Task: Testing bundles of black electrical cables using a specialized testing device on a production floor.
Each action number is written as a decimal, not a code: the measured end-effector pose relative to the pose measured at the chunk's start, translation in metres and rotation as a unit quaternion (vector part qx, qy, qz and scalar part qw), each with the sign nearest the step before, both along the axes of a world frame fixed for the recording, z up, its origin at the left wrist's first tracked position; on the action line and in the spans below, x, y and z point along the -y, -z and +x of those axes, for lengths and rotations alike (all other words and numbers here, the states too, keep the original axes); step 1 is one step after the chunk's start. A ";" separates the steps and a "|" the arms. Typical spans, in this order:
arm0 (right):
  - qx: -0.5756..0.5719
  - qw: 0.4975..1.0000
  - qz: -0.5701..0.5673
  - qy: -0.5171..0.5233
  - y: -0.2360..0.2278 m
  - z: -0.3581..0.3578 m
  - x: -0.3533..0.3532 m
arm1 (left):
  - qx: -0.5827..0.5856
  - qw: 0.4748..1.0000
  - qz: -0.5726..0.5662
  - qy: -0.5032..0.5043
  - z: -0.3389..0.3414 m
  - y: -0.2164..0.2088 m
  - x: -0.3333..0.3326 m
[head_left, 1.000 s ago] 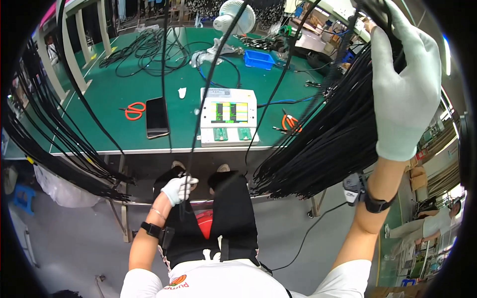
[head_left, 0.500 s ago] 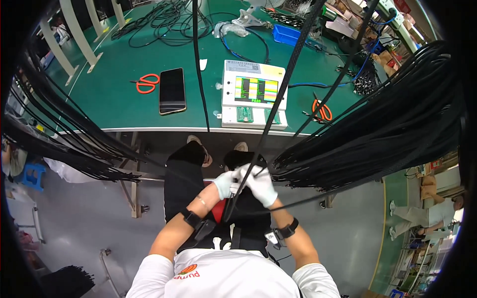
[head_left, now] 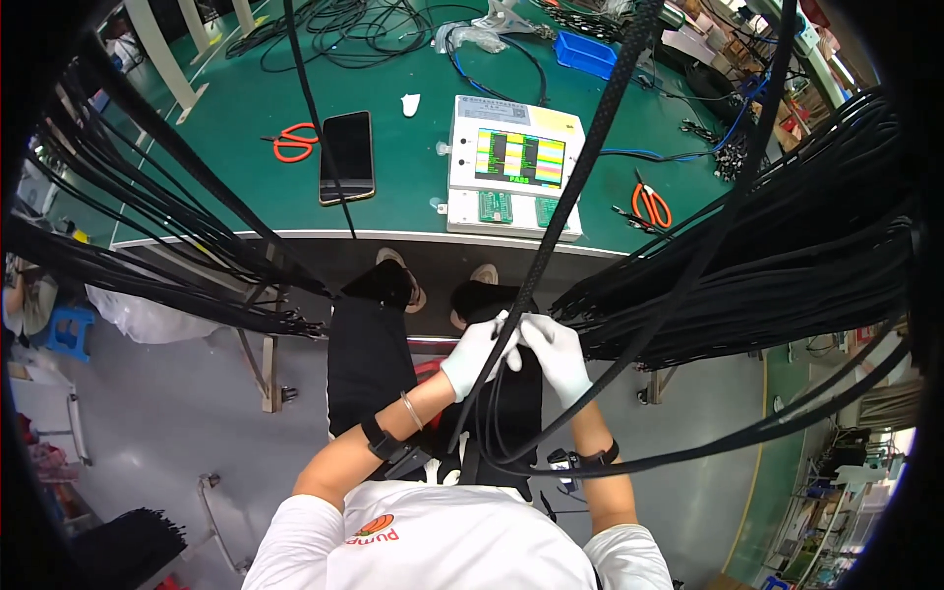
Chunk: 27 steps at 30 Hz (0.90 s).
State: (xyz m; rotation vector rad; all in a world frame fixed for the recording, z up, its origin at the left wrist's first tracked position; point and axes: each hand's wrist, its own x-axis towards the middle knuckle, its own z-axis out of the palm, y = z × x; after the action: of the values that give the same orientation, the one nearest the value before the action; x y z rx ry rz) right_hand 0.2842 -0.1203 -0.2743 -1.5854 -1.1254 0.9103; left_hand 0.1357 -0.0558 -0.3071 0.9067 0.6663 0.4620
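Over my lap, my white-gloved left hand (head_left: 480, 356) and my gloved right hand (head_left: 558, 356) meet with their fingertips close together. Both are closed on a thin black braided cable (head_left: 497, 403), whose loops hang below them and sweep right across my right forearm. The small end between the fingertips is too hidden to make out. Another thick braided length (head_left: 580, 177) passes close in front of my left hand. To the right, beside my right hand, hang the ends of a large bundle of black cables (head_left: 747, 275).
Ahead stands a green table (head_left: 403, 177) with a white tester (head_left: 516, 157), its screen lit, a phone (head_left: 346, 157), red-handled scissors (head_left: 293, 143), orange-handled cutters (head_left: 650, 205) and a blue tray (head_left: 586, 54). More black cables (head_left: 187, 265) hang on the left. A blue stool (head_left: 69, 332) stands behind them.
My hands have shifted a little right, and my right hand has turned. Cable loops now hang lower and wider below them. The hanging cable over the phone has swung left.
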 end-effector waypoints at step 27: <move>-0.223 0.973 0.037 0.041 -0.056 0.003 -0.049 | 0.066 0.959 0.044 -0.271 0.021 -0.071 -0.071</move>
State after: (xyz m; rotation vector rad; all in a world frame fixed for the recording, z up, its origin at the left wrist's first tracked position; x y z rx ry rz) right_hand 0.2871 -0.0716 -0.2179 -1.2713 -0.7621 1.0876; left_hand 0.1567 0.0147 -0.2357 0.7608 0.7746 1.0391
